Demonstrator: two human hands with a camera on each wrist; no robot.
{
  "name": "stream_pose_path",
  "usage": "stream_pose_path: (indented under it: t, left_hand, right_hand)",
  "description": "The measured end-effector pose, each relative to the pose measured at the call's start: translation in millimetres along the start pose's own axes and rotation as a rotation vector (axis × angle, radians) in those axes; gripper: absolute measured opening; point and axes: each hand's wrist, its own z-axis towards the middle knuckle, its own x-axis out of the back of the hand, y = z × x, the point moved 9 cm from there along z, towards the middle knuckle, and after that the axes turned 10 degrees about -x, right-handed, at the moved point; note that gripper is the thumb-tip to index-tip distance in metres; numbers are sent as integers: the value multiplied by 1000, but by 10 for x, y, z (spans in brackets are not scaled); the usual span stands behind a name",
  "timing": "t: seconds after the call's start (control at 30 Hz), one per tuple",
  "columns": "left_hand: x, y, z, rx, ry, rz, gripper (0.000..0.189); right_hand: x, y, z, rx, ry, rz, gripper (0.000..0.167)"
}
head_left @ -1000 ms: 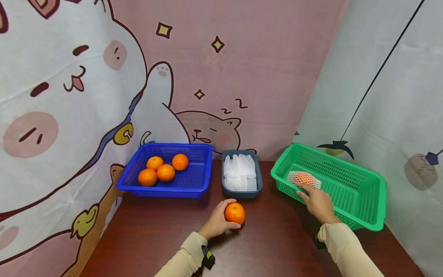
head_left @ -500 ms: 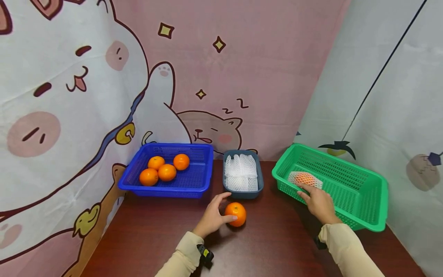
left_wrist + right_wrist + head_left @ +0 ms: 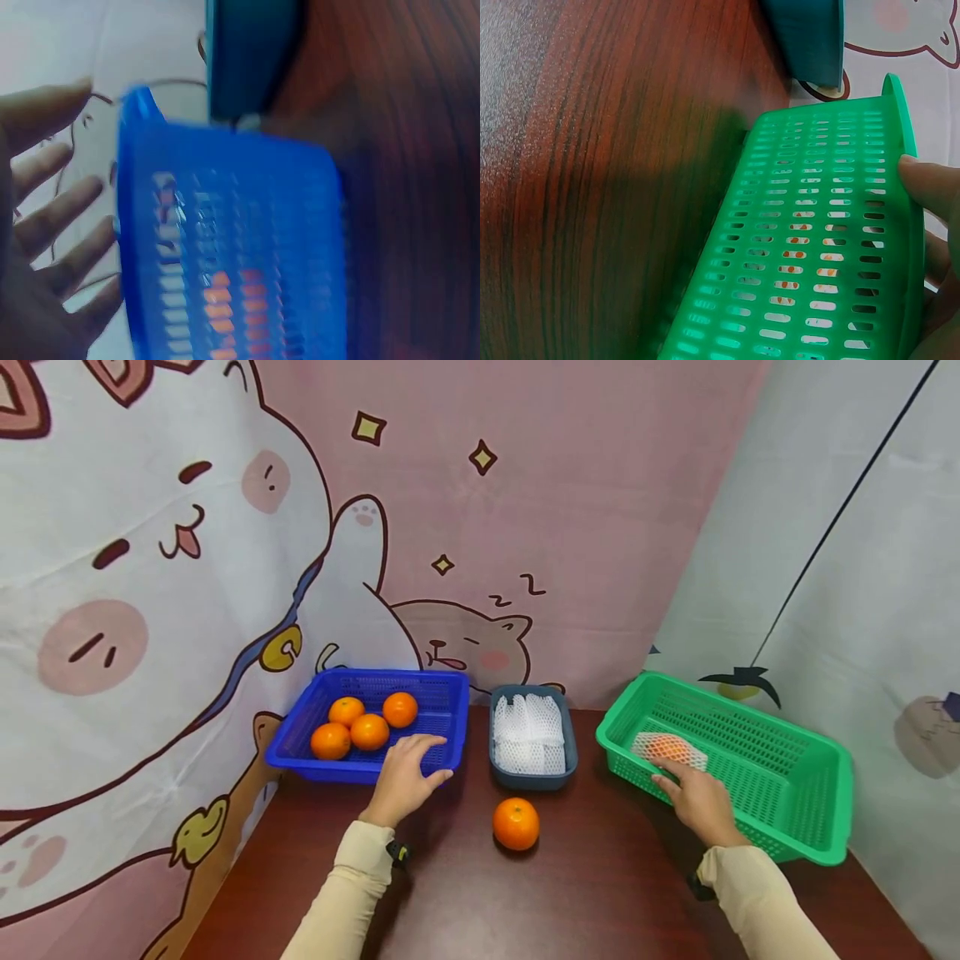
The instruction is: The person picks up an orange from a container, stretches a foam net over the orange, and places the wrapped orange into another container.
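Note:
My left hand (image 3: 407, 777) hovers with fingers spread and holding nothing, over the near right edge of a blue basket (image 3: 352, 770). Several bare oranges (image 3: 370, 732) lie in that basket, left of the fingers. On the table, in front of the middle bin, rests a single orange (image 3: 516, 824), apart from both hands. My right hand (image 3: 701, 802) reaches over the near rim of a green basket (image 3: 795, 843), its thumb at the rim in the right wrist view. An orange in a white foam net (image 3: 669, 748) lies inside, just past its fingertips; some fingers are hidden.
Between the baskets stands a small dark blue-grey bin (image 3: 572, 752) filled with white foam nets (image 3: 528, 735). A cartoon-printed cloth (image 3: 585, 527) hangs right behind the containers. The dark red-brown table (image 3: 570, 902) stretches toward the person.
My left hand has let go of the orange on the table and moved left and away to the blue basket. The right hand stays at the green basket's rim. The view shifts slightly.

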Motion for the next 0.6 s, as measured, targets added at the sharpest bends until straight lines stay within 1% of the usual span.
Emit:
stream_pose_path:
  t: [0.07, 0.13, 0.23, 0.33, 0.43, 0.5, 0.6]
  left_hand:
    - [-37, -127, -35, 37, -67, 39, 49]
    - [-78, -207, -68, 48, -117, 54, 47]
    - [-124, -258, -94, 39, -152, 70, 43]
    - [-154, -258, -97, 15, -160, 95, 34]
    - [-169, -237, -99, -9, -151, 116, 28]
    - [-178, -225, -100, -25, -144, 123, 27]
    - [-175, -212, -101, -44, -123, 123, 27]
  right_hand:
    - [-1, -4, 2, 3, 2, -3, 36]
    - [-2, -14, 5, 4, -1, -4, 36]
    - [-11, -25, 16, 4, -1, -16, 37]
    - [-16, -25, 23, 6, 2, -18, 37]
    - [-11, -25, 20, 15, 12, -18, 37]
    - [-10, -15, 20, 12, 11, -18, 36]
    - [-10, 5, 39, -4, -17, -11, 36]
